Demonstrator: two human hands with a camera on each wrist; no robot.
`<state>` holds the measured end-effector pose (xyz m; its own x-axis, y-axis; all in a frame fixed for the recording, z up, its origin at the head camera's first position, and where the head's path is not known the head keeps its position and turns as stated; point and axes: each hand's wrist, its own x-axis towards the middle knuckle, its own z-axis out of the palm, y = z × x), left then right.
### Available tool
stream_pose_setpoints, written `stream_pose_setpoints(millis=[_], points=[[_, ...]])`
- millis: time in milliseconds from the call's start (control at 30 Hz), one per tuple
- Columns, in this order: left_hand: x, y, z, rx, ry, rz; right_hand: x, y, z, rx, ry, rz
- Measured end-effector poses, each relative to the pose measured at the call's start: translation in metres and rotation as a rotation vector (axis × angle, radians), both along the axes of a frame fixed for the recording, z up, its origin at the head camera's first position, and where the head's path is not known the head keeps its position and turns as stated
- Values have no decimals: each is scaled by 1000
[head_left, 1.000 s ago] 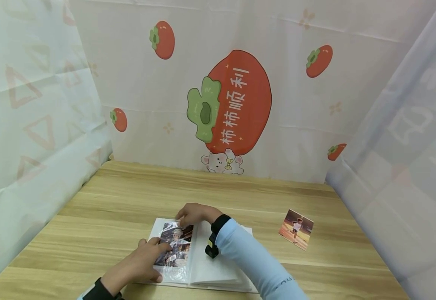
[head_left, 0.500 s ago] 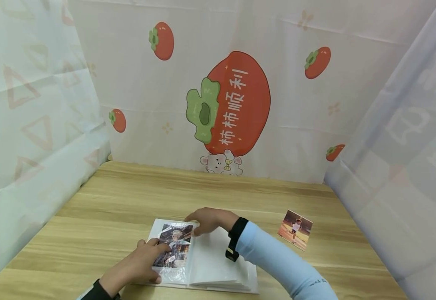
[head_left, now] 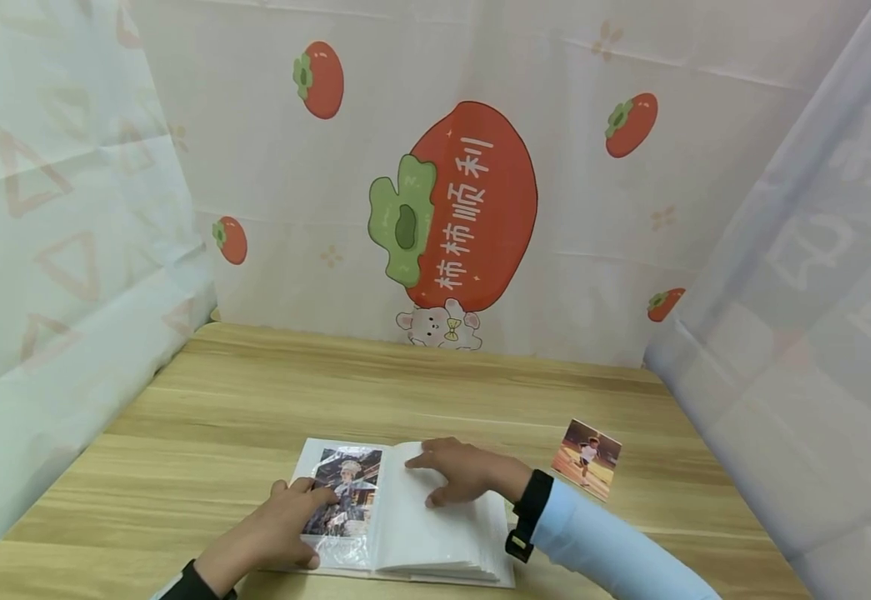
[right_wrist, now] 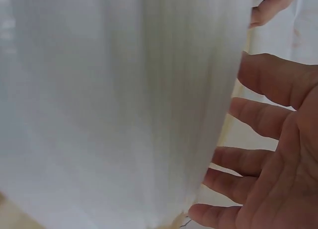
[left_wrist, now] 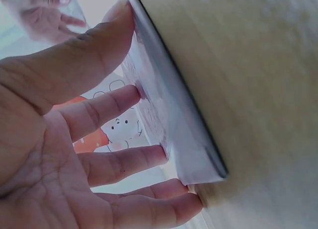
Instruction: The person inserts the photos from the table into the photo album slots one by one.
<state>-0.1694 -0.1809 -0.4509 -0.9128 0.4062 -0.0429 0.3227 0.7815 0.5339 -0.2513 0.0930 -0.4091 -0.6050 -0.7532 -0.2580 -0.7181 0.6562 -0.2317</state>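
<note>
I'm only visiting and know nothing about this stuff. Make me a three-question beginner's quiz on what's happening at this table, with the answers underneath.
1. Multiple choice: in the head view, which side of the open album shows a picture?
A) left
B) right
C) both

2. True or false: the loose photo lies on the table, apart from the album.

3. Fill in the blank: of the person's two hands, the one nearer the loose photo is the ____.

Key:
1. A
2. True
3. right hand
</note>
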Motion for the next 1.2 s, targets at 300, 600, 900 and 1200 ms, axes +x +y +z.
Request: stream_pose_setpoints(millis=[300, 600, 900, 1200], points=[[1, 0, 1, 1, -9, 6, 12, 36, -13, -152, -3, -105], [-2, -1, 1, -1, -2, -5, 24, 62, -19, -252, -13, -179], [0, 0, 1, -25, -13, 25, 31, 72, -29, -290, -58, -212], [-1, -1, 0, -14, -18, 11, 33, 71, -36, -267, -24, -221]])
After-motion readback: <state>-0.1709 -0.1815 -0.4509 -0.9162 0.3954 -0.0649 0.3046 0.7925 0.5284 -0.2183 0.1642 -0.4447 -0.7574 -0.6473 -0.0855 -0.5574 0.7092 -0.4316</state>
